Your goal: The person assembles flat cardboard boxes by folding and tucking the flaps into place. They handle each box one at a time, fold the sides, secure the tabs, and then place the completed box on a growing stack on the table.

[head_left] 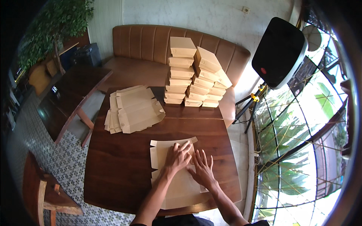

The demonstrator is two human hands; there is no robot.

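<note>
A flat brown cardboard box blank [179,194] lies near the front edge of the dark wooden table, with cut flaps along its left side. My left hand [178,155] rests on its upper part, fingers stretched toward the upper right corner and pressing on the card. Just right of it, my right hand [202,167] lies flat with fingers spread over the blank's right edge, where a side flap is partly covered. Neither hand is wrapped around anything. The palms hide some of the card beneath.
A loose pile of flat cardboard blanks [139,109] lies at the table's far left. Stacks of folded boxes [181,73] stand at the back right, before a brown bench [141,43]. A black speaker [279,52] on a tripod stands beyond, beside a window. A wooden chair [39,192] is at left.
</note>
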